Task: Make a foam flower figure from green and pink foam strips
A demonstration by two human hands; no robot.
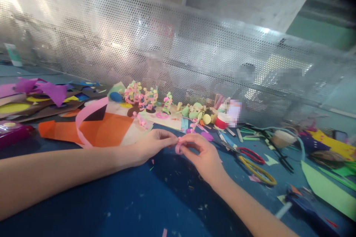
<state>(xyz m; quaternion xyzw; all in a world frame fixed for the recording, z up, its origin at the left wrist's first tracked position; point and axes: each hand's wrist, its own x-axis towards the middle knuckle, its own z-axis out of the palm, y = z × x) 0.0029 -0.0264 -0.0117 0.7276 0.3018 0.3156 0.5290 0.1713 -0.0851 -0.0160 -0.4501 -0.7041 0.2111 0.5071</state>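
Observation:
A small curled strip of pink paper [178, 149] is pinched between both hands over the blue table [139, 200]. My left hand [154, 143] comes in from the left, thumb and fingertips pressed together at the curl's upper end. From the right, my right hand [204, 155] is closed on the same curl with thumb and forefinger. Just behind the hands lie pink and purple paper scraps [205, 136]. Scissors [257, 168] with a red and a yellow handle loop rest right of my right hand.
A blue glue gun [308, 207] lies at the lower right near a green paper sheet [325, 189]. Orange paper [111, 127] and a pink strip [80, 126] lie left. Curled-paper figures [167, 103] stand behind, before a perforated metal panel [125, 33].

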